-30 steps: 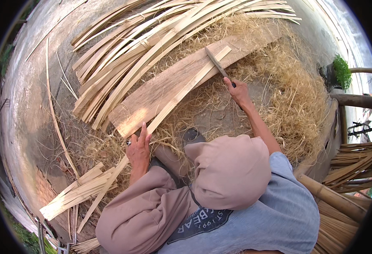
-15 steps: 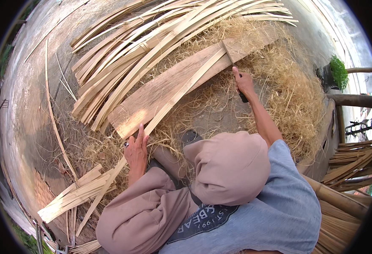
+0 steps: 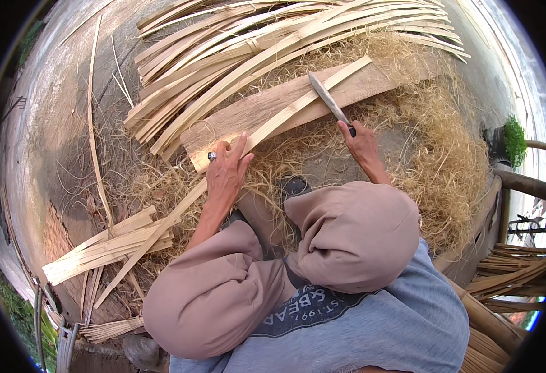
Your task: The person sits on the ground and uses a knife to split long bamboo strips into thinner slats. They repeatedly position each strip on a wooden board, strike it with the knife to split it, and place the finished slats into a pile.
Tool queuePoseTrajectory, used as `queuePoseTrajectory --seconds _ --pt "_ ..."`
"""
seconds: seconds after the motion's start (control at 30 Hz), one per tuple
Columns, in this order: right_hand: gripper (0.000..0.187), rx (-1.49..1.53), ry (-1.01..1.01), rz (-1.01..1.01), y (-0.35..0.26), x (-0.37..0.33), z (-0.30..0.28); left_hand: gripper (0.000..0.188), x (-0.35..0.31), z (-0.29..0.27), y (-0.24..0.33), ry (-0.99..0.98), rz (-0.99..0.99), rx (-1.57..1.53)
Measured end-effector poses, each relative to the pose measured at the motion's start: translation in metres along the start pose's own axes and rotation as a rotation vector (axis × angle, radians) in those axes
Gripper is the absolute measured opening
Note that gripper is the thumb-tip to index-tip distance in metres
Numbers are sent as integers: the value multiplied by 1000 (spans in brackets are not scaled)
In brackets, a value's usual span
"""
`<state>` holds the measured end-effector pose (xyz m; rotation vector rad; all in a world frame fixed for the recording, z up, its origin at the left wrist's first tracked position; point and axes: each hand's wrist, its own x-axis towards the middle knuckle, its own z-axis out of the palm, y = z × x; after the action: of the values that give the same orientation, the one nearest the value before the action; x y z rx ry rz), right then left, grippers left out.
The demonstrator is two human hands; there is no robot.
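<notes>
Right hand [image 3: 361, 144]: closed on a knife [image 3: 329, 97], blade now shifted back from the tip of our pale strip [image 3: 286, 117], lower left to upper centre of frame; we judge it unfinished. Left hand [image 3: 226, 171]: over the strip, grip unclear.

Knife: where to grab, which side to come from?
Likely the dark handle, from the near right. The blade slants across the pale strip, tip toward the far left, so the handle end lies nearest the person, where the right hand grips it.
</notes>
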<state>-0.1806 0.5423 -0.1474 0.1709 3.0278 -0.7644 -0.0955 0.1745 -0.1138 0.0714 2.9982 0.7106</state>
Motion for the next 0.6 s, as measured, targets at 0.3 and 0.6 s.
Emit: queuePoseTrajectory --seconds 0.3,0.6 --pt "76 -103 51 139 50 69 -30 58 -145 -36 -129 150 -229 149" --pt "61 352 -294 -35 -80 -38 48 38 -71 -50 -79 -135 -169 -15"
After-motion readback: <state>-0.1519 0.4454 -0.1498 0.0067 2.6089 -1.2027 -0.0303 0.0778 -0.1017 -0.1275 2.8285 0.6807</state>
